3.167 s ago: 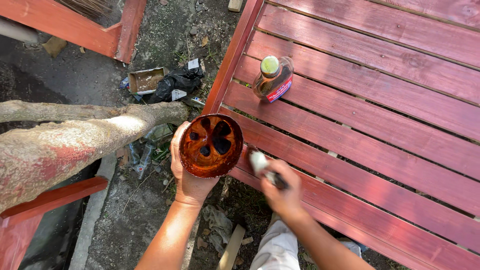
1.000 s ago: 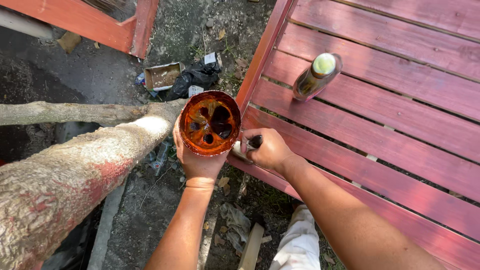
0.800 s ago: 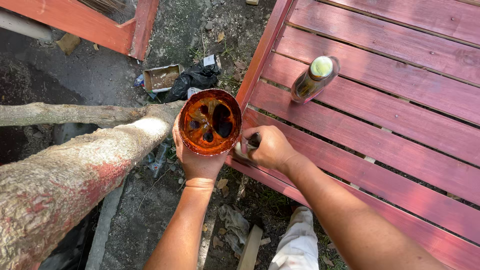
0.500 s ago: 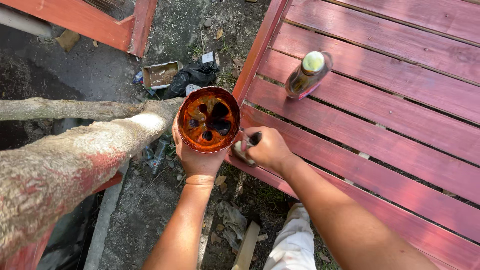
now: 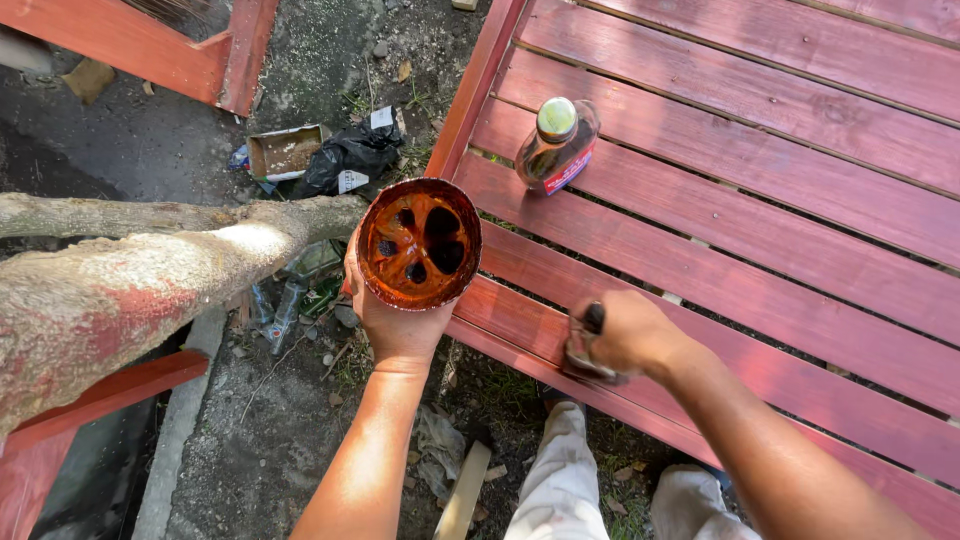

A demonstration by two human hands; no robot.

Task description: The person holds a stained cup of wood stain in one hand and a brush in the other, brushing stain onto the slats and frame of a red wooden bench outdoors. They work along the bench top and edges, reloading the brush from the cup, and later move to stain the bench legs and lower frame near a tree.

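Head view: your left hand (image 5: 400,325) cups a round tin (image 5: 419,243) from below, holding it upright just off the near left edge of the red slatted surface (image 5: 800,200). The tin's inside is coated with reddish-brown stain, with dark pools showing at the bottom. Your right hand (image 5: 630,335) is clenched around a paintbrush (image 5: 585,345), whose dark handle end juts up between the fingers; the brush head rests against the nearest slats, close to the near edge. A small glass bottle (image 5: 557,145) with a pale green cap and a red label stands on the surface toward its far left corner, well apart from both hands. To the left of the tin, a rough tree trunk (image 5: 130,285) crosses the ground. Beyond it lie a black bag (image 5: 345,160) and an open cardboard box (image 5: 288,152) on the dirt.
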